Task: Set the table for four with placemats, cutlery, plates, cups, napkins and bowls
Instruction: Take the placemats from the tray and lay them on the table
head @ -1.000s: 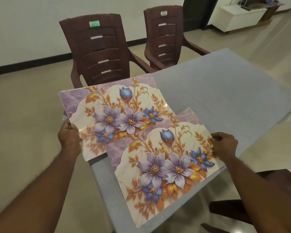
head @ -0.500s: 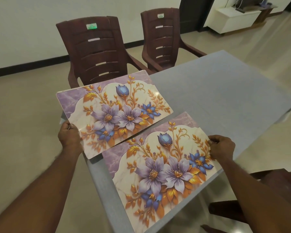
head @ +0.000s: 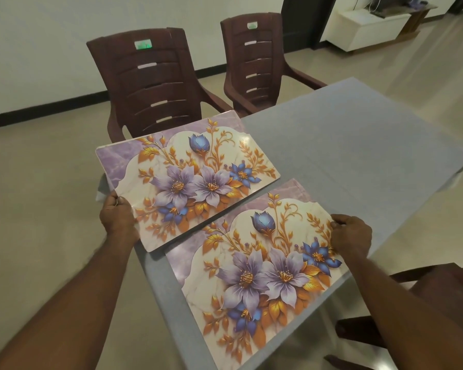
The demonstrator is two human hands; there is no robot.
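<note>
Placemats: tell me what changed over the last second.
The far placemat, gripped by the left hand, slid off the near placemat toward the chairs; a gap now separates them. The right hand still holds the near one in place on the table.

Floral purple-gold placemats (head: 187, 180) (grey table (head: 358, 156))

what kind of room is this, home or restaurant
Most likely a home dining area. A grey table holds two floral placemats, brown plastic armchairs stand along its far side, and a low white cabinet sits by the far wall on a tiled floor.
</note>
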